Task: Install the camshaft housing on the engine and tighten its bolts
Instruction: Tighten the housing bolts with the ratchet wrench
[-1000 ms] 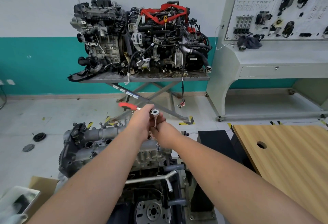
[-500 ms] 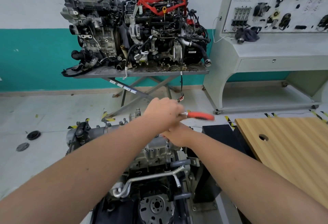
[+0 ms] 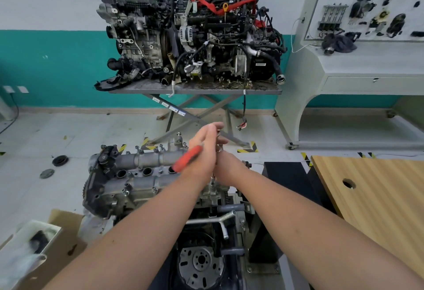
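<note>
The grey camshaft housing (image 3: 146,160) lies on top of the engine (image 3: 128,195) on the stand in front of me, with several bolts standing along its edges. A ratchet with a red handle (image 3: 187,158) stands over the housing's right end, its thin extension (image 3: 213,178) reaching down to a bolt. My left hand (image 3: 204,152) has straight fingers and presses its palm side against the red handle. My right hand (image 3: 229,168) grips the ratchet's head and upper extension just right of the left hand; the head itself is hidden.
Two more engines (image 3: 190,35) sit on a scissor lift table (image 3: 195,89) at the back wall. A wooden table (image 3: 376,188) with a hole stands at right, a grey training console (image 3: 367,64) behind it. A cardboard box (image 3: 46,243) is at lower left, black discs (image 3: 60,160) on the floor.
The red handle pointed right half a second ago and now points left. My left hand has gone from a closed grip to straight fingers. My right hand stays at the ratchet head.
</note>
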`<move>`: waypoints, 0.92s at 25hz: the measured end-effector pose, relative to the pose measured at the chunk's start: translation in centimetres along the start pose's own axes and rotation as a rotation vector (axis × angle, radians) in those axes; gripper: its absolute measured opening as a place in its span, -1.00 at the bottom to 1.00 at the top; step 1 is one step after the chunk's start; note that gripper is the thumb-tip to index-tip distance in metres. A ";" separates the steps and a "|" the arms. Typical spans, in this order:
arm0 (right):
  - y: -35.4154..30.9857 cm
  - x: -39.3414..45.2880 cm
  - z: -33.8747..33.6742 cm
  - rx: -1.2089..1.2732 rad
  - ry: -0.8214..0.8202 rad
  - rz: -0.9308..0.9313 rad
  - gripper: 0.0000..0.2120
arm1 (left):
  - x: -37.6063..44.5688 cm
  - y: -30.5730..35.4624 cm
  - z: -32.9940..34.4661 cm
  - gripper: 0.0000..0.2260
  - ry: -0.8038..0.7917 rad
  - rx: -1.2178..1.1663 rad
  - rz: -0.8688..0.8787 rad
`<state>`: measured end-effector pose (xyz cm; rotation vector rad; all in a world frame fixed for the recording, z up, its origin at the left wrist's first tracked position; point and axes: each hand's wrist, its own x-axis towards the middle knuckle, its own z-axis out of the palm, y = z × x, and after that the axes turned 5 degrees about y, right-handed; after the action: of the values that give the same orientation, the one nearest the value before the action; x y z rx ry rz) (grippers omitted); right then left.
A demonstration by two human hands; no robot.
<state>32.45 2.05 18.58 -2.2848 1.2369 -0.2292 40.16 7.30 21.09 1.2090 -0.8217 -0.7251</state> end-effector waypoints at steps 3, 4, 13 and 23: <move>-0.4 0.1 0.1 -0.049 -0.001 -0.001 -0.72 | 0.9 1.1 -0.3 -0.74 0.052 -0.342 -0.359; 0.0 0.2 0.3 -0.065 -0.010 -0.035 -0.72 | 1.4 1.5 -0.6 -0.78 0.067 -0.357 -0.448; -0.3 -0.1 0.7 -0.087 -0.136 -0.066 -0.57 | 4.6 5.5 -1.0 -0.83 -0.215 0.782 -0.318; -0.2 0.0 1.2 0.175 -0.066 0.068 -0.85 | 2.8 1.2 -1.8 -0.57 -0.177 1.335 0.862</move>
<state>33.10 2.55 17.65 -2.0811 1.2095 -0.2257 43.17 6.06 22.43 1.6851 -1.9388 0.5881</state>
